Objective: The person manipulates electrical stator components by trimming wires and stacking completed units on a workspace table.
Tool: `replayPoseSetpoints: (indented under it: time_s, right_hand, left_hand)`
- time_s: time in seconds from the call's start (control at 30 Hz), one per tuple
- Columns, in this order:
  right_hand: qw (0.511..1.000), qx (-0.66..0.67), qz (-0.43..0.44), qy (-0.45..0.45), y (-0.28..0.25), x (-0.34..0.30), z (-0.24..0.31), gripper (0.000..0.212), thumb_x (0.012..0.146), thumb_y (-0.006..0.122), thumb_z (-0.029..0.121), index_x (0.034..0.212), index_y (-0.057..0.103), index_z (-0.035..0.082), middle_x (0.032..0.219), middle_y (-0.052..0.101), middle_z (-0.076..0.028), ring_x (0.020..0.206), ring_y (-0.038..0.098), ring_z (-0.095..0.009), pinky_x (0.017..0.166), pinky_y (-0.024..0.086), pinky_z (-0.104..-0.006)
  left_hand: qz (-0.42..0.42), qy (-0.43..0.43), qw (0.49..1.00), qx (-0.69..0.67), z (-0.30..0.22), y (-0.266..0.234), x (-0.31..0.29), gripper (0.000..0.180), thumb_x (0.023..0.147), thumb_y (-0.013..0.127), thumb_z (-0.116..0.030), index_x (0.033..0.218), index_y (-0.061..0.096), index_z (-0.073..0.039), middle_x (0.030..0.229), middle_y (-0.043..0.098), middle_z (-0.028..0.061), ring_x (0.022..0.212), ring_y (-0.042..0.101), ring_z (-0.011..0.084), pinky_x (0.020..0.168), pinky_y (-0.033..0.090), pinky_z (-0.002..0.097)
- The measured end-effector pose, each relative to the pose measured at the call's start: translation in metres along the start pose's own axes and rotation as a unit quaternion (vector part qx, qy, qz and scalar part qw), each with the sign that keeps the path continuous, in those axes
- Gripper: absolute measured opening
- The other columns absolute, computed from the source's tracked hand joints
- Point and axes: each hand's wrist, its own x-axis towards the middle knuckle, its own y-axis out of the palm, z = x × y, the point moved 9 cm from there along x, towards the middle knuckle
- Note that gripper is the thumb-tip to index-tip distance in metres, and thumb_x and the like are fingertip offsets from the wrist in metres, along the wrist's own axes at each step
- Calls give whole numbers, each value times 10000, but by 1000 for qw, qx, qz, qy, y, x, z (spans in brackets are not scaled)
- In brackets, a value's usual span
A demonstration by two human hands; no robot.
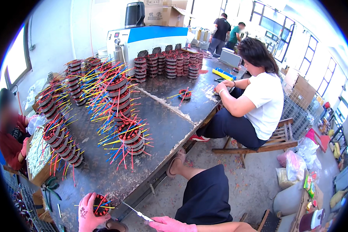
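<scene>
At the near edge of the table, my left hand [87, 215], in a pink glove, is closed around a round motor stator [101, 205] with red windings. Yellow, blue and red wires stick out of the stator. My right hand [171, 225], also gloved in pink, grips a thin tool [144, 216] with a white handle and a long metal shaft. Its tip points toward the stator but stands apart from it. Beyond my hands, tall stacks of wired stators [130, 135] stand on the dark table [168, 133], some of them leaning.
Shorter stacks [171, 66] line the far side before a blue-and-white machine [154, 36]. A single stator [185, 94] lies mid-table. A seated co-worker [263, 92] is at the right, another person [13, 131] at the left. Pliers [50, 187] lie by a box of white strips [38, 154].
</scene>
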Motion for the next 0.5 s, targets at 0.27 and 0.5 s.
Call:
replayPoseSetpoints:
  time_s: [0.27, 0.5]
  right_hand:
    - [999, 14, 2, -45, 1, 6, -5, 369, 1009, 450, 440, 1066, 563, 94, 650, 372, 70, 572, 329, -54, 514, 288, -243]
    - [1000, 13, 9, -5, -3, -2, 1, 346, 1008, 457, 440, 987, 546, 107, 651, 388, 76, 563, 323, -44, 505, 279, -236]
  left_hand:
    - [14, -6, 999, -29, 3, 3, 5, 956, 435, 869, -196, 1301, 503, -23, 1306, 510, 163, 1203, 485, 367, 1036, 398, 437]
    - [24, -2, 999, -34, 6, 9, 7, 981, 438, 872, -196, 1326, 490, -25, 1338, 490, 177, 1236, 466, 371, 1051, 385, 435]
